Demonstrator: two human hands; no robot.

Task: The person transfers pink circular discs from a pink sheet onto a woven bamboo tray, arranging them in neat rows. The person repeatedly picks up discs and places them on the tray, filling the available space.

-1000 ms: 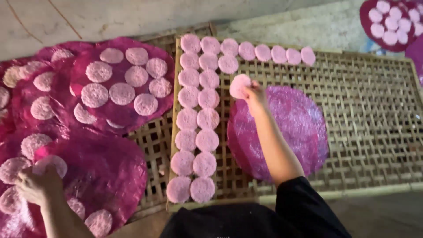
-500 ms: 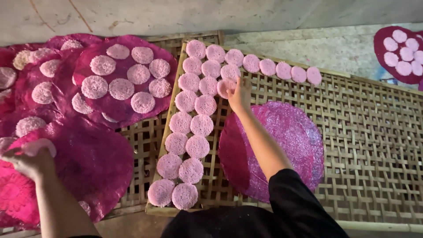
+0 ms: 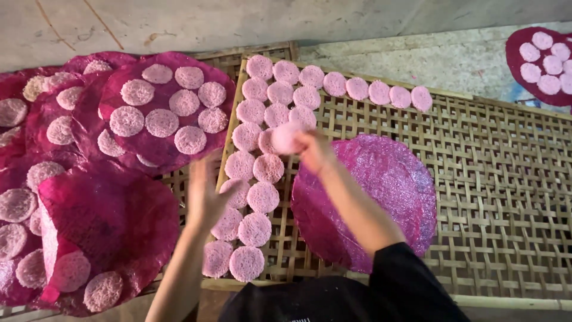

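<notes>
My right hand [image 3: 314, 152] holds a small pale pink round cake [image 3: 285, 137] above the woven bamboo tray [image 3: 494, 179], beside the columns of pink round cakes [image 3: 256, 173] laid on it. My left hand [image 3: 205, 194], blurred and with fingers spread, hovers over the tray's left edge near the lower cakes and holds nothing. A large dark magenta disc [image 3: 387, 191] lies on the tray under my right forearm.
Several dark magenta discs [image 3: 164, 110] carrying pale round cakes overlap at the left, one bare one [image 3: 110, 223] in front. Another magenta disc with cakes [image 3: 542, 56] sits at the top right. A row of cakes [image 3: 369, 90] runs along the tray's far edge.
My left hand has swung from the far-left discs in toward the tray. My right hand has drawn back toward me with a pink cake.
</notes>
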